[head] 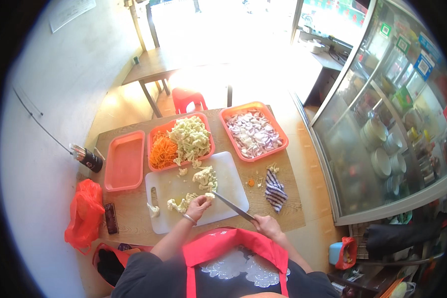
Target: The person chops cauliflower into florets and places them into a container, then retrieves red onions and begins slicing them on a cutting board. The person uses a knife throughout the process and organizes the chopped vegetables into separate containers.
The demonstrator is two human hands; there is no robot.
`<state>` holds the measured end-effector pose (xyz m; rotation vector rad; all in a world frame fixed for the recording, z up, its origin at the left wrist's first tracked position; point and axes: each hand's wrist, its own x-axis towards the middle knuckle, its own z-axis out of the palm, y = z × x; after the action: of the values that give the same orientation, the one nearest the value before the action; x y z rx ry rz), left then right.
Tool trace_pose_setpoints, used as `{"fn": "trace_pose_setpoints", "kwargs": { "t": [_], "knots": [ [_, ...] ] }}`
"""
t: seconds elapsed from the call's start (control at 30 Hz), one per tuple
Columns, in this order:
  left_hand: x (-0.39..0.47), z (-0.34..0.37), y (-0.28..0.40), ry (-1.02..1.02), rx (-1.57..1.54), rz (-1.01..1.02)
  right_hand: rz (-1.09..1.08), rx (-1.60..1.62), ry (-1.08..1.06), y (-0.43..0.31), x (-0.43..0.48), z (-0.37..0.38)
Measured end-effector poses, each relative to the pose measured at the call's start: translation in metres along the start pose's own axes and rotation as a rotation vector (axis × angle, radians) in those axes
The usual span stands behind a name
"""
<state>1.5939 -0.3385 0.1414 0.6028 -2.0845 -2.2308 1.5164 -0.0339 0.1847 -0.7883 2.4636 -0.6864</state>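
My left hand (199, 207) holds a small cauliflower floret (209, 195) above the white plastic cutting board (229, 167). In my right hand (267, 225) is the handle of a kitchen knife (234, 207); its blade points up and left, its tip close to that floret. A cut cauliflower piece (205, 178) rests on the board beyond the tip, and more florets (184, 203) lie left of my left hand. Behind the board, a red plastic tray (212, 138) holds shredded carrot (163, 149) and a heap of cauliflower (191, 136).
A red tray of sliced onion (254, 133) stands at the back right, an empty red tray (124, 161) at the left. A striped cloth (275, 192) lies right of the board. A phone (111, 218), a red plastic bag (85, 216) and a chopstick holder (91, 161) are at the left.
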Motion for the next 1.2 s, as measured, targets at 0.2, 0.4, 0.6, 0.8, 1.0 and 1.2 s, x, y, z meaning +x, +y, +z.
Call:
{"fn": "trace_pose_setpoints", "kwargs": {
  "t": [0.2,0.4,0.6,0.8,1.0,1.2],
  "knots": [
    [-0.012,-0.021,-0.006,0.166,-0.010,0.070,0.006,-0.059,-0.059,-0.005,0.012,-0.010],
    [-0.001,-0.010,-0.017,0.218,-0.091,0.132,-0.077,-0.048,0.019,-0.018,0.016,-0.007],
    [0.035,0.003,-0.047,0.401,0.851,0.384,-0.047,-0.053,0.007,0.023,0.022,0.018],
    [0.004,0.004,-0.012,0.466,0.886,0.455,0.028,-0.161,-0.045,-0.037,-0.012,-0.030],
    [-0.001,-0.005,-0.021,0.350,0.813,0.513,0.043,-0.186,-0.147,-0.050,-0.018,-0.035],
    [0.003,-0.002,-0.024,0.346,0.696,0.401,0.019,-0.225,-0.138,-0.055,-0.011,-0.025]
  ]
}}
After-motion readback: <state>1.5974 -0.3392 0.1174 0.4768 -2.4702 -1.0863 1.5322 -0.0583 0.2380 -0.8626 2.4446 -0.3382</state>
